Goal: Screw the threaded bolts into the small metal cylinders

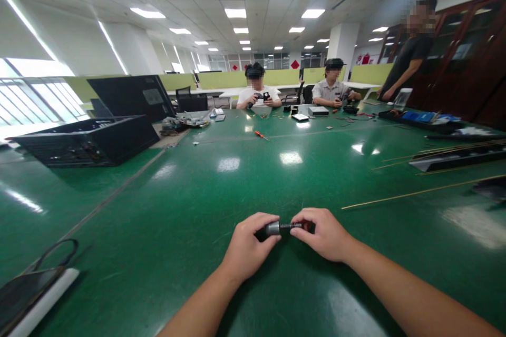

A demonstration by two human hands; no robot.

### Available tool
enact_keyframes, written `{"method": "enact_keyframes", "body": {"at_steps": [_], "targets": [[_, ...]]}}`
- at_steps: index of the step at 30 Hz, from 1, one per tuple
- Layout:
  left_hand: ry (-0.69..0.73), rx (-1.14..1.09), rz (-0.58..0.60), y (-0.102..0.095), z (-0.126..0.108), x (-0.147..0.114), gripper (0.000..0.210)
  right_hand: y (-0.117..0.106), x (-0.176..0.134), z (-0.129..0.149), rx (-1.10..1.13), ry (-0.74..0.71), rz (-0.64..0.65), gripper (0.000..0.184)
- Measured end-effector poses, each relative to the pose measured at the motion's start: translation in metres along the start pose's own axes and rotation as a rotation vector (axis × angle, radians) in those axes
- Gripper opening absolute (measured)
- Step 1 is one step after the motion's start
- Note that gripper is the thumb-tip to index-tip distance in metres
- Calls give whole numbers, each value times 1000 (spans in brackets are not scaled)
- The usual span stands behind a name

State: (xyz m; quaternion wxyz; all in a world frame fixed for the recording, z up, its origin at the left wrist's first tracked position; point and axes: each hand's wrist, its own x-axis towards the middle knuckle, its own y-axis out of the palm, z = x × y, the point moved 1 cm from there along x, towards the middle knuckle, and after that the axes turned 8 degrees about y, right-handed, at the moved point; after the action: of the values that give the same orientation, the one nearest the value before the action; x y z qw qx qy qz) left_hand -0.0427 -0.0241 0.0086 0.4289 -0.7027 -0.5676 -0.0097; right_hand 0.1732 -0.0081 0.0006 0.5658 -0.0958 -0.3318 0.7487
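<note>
Above the green tabletop, my left hand [248, 245] is closed around a short silver metal cylinder [273, 228], thumb below and fingers over the top. Facing it, my right hand [327, 235] pinches a thin dark shaft [291, 226] with a reddish-brown, coil-like end [307, 226]. The shaft lies level and spans the small gap between my hands, its left tip at the cylinder's end face. Whether the tip sits inside the cylinder cannot be made out. My fingers hide part of both pieces.
A black computer case [90, 142] stands at the left, near loose circuit boards [185, 122]. An orange screwdriver [260, 135] lies mid-table. Thin brass-coloured rods [419, 192] stretch along the right. Two seated people work across the table; another person stands at the right.
</note>
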Motion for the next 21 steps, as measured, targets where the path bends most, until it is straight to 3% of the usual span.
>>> {"method": "enact_keyframes", "body": {"at_steps": [21], "targets": [[11, 18, -14, -3, 4, 0, 35, 0, 0, -2, -10, 28, -25, 7]]}}
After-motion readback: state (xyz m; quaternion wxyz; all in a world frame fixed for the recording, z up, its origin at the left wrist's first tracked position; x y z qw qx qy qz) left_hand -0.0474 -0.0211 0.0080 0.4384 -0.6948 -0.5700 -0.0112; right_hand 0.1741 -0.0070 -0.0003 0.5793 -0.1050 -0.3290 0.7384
